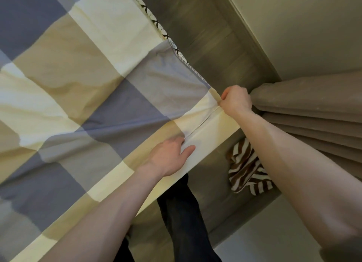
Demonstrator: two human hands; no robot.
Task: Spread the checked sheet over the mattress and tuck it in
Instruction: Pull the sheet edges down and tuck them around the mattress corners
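The checked sheet [82, 97], in blue, tan and cream squares, lies spread over the mattress and fills the left of the view. A strip of the mattress edge [156, 21] with a black-and-white cross pattern shows along its far side. My right hand [236, 100] is closed on the sheet's corner at the bed's corner, pulling a fold taut. My left hand [169, 157] grips the same fold lower down, thumb resting on the cream border. The fold runs straight between both hands.
A beige pleated curtain [313, 109] hangs right beside the bed corner. A brown-and-white striped cloth [246, 171] lies on the wooden floor [211, 52] under it. My dark trouser legs [182, 212] stand against the bed's near side. White walls close in on the right.
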